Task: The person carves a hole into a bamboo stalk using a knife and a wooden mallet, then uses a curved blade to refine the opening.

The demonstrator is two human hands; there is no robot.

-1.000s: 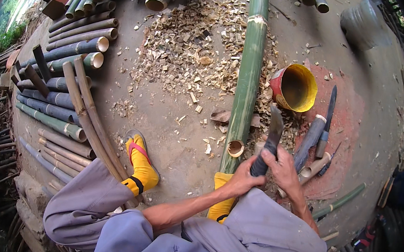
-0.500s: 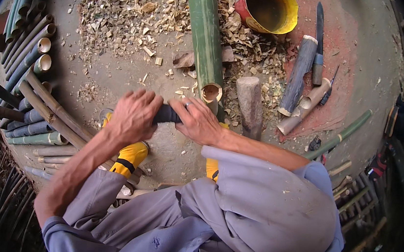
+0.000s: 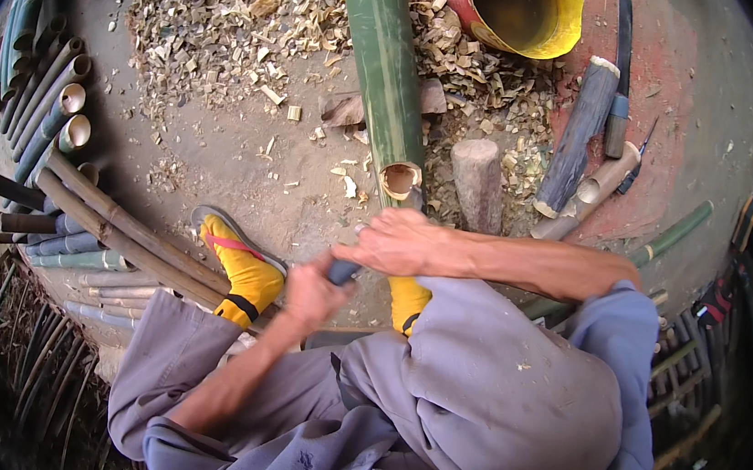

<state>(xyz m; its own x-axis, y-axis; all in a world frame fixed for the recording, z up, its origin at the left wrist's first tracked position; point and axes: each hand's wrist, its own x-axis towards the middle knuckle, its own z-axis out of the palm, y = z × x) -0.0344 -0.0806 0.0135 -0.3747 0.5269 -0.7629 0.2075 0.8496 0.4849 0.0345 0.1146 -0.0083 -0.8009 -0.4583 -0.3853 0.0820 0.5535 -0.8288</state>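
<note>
My left hand, blurred by motion, is closed around a short dark cylindrical piece whose end shows beyond the fingers. Just above it, my right hand is closed, knuckles up, in front of the near end of a thick green bamboo pole. Whatever lies inside the right fingers is hidden. The pole runs away from me and its cut end is open, showing a pale, rough inside. A brown flat piece lies under the pole.
Wood chips cover the far ground. A yellow-rimmed bucket stands far right, near a long knife, a dark log piece and a wooden stump. Bamboo poles are stacked left. My yellow-socked foot is beside the left hand.
My left hand has come down toward me and to the right with the dark piece, now tilted. My right hand has shifted slightly right and down, with its forearm lying more level.
</note>
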